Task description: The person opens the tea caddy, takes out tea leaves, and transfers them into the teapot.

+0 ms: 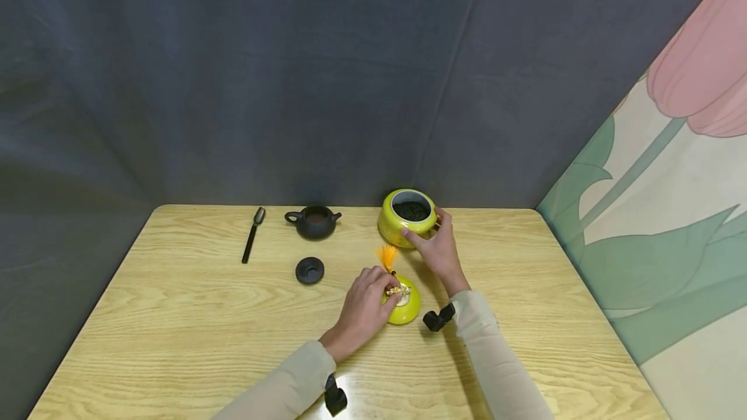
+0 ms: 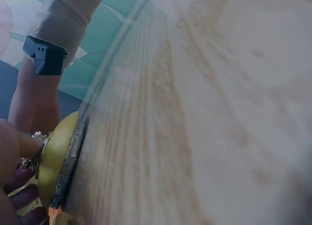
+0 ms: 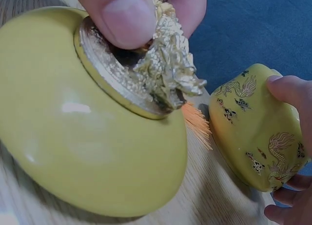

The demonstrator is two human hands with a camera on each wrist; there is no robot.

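Note:
My left hand (image 1: 364,303) pinches the gold ornate knob (image 3: 170,69) of a yellow lid (image 1: 408,313), which is low over the wooden table with its rim facing down. An orange tassel (image 1: 386,255) hangs from the knob. Behind the lid is a round yellow jar (image 1: 390,229), uncovered, with dark tea leaves (image 1: 411,210) inside. My right hand (image 1: 440,253) grips the jar's right side, thumb in front and fingers behind. Dragon patterns show on the jar's wall in the right wrist view, where its underside is partly hidden.
To the left of the jar stands a small dark teapot (image 1: 316,223) without its lid. The round dark teapot lid (image 1: 310,270) lies in front of it. A black-handled scoop (image 1: 251,242) lies farther left. A dark curtain (image 1: 292,83) hangs along the table's back edge.

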